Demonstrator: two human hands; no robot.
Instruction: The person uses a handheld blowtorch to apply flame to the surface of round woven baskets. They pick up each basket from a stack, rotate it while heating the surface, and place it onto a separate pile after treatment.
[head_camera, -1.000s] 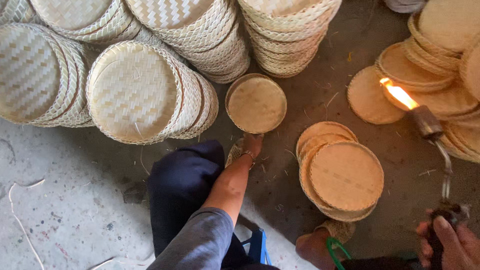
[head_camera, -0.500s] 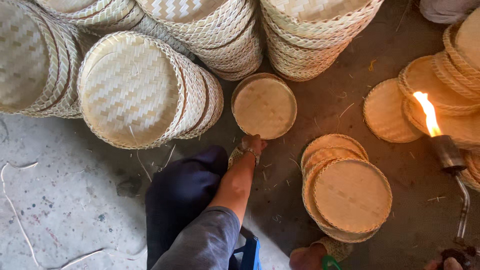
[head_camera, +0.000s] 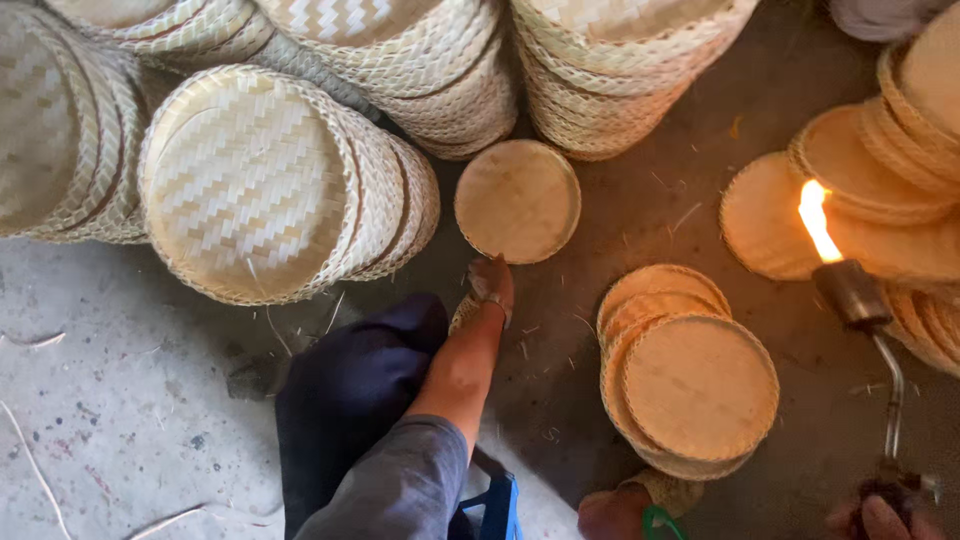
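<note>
My left hand (head_camera: 489, 284) reaches forward past my dark-trousered knee and pinches the near rim of a small round woven bamboo tray (head_camera: 517, 198) lying flat on the floor. At the bottom right corner, my right hand (head_camera: 880, 517) is only partly in view. It grips the handle of a gas torch (head_camera: 852, 292) whose thin metal tube rises to a dark nozzle. The torch's yellow flame (head_camera: 814, 221) burns upward, over the edge of the browner trays on the right and well apart from the tray held by my left hand.
Tall stacks of pale woven trays (head_camera: 250, 180) stand at left and along the top. A low stack of browner trays (head_camera: 695, 385) lies right of my arm, more at the right edge (head_camera: 880, 180). My sandalled foot (head_camera: 612, 512) and a blue stool (head_camera: 497, 505) are at the bottom.
The torch flame has swung from leaning left to pointing up and sits lower and further right. My right hand has slid toward the bottom edge. My left hand stays on the tray rim.
</note>
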